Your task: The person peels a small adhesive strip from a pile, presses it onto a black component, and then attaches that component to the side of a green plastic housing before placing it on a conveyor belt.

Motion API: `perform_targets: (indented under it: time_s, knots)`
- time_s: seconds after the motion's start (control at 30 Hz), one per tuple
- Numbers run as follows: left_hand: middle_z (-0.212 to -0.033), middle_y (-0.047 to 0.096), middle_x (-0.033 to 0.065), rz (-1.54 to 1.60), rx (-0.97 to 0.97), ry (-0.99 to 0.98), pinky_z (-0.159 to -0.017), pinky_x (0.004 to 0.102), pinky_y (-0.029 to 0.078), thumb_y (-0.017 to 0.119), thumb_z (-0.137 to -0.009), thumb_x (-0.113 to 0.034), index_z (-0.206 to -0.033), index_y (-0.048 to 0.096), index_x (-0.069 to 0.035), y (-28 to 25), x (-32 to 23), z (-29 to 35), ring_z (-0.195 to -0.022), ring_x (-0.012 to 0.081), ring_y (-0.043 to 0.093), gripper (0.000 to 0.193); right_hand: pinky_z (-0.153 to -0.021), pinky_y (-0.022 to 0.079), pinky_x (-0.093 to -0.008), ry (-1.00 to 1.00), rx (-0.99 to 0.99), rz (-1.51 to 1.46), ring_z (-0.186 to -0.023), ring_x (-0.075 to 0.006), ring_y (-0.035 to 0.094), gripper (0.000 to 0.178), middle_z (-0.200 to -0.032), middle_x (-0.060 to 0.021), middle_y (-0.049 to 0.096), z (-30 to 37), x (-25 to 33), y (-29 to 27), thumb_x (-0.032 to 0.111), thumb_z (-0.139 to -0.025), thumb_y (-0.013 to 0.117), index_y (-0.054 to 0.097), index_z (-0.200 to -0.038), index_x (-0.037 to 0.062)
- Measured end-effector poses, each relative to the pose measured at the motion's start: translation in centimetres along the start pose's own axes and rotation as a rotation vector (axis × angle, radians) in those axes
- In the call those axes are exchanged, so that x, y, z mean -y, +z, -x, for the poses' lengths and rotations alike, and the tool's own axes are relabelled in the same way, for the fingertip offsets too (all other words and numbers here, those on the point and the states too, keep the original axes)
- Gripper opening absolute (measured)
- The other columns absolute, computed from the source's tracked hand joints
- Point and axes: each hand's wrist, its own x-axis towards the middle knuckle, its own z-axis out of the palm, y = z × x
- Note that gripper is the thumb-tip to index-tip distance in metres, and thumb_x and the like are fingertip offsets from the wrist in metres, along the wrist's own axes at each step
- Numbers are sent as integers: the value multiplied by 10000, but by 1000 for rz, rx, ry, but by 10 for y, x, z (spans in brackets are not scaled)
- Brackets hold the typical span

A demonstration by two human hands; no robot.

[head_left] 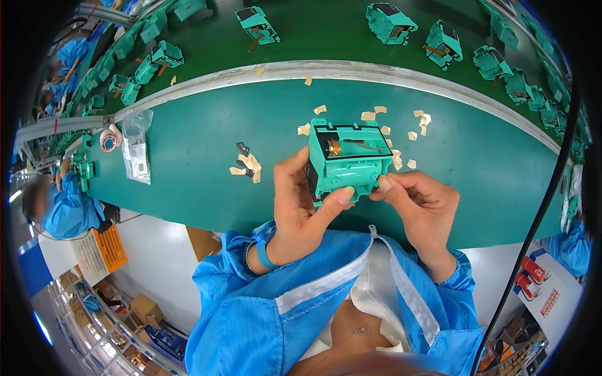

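Note:
A turquoise-green plastic housing (353, 170) is held up over the green bench, tilted so that its upper side faces me. Black edging frames the top, and inside are a copper-coloured piece and a brown strip. My left hand (300, 203) grips the housing from its left side, thumb along the lower edge. At the lower right corner my right hand (419, 203) is closed, thumb and forefinger pinched against the housing. Whether a small part sits between those fingertips is hidden.
Pale paper scraps (368, 116) lie behind the housing, and more with black bits (251, 167) to its left. Further left are a plastic bag (137, 147) and a tape roll (108, 140). Beyond a metal rail (301, 67), similar housings (257, 25) line a green belt. A co-worker (69, 203) sits at far left.

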Motion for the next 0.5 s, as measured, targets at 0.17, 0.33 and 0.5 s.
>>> perform_targets:
  time_s: [0.17, 0.33, 0.5]
  knots:
    - [-1196, 469, 193, -22, -23, -96, -657, 337, 593, 602, -854, -42, -1319, 257, -32, -5, 0, -2, -960, 256, 612, 579, -595, 505, -209, 13, 2, -38, -687, -111, 652, 110, -740, -81, 680, -1, 3, 4, 67, -850, 655, 676, -879, -38]
    - [-1171, 490, 194, -14, -34, -73, -653, 333, 594, 597, -855, -33, -1309, 260, -16, -3, -1, -3, -953, 256, 616, 566, -610, 517, -218, 4, -4, -48, -693, -116, 652, 110, -768, -85, 681, -4, 5, 5, 59, -856, 645, 670, -897, -40]
    - [-1191, 486, 193, -76, 46, 35, -661, 303, 580, 603, -849, -22, -1319, 247, -2, -6, 1, -5, -954, 225, 606, 590, -627, 521, -228, 21, 33, -66, -705, -119, 648, 111, -774, -91, 679, -6, 0, 2, 51, -854, 644, 667, -900, -47]
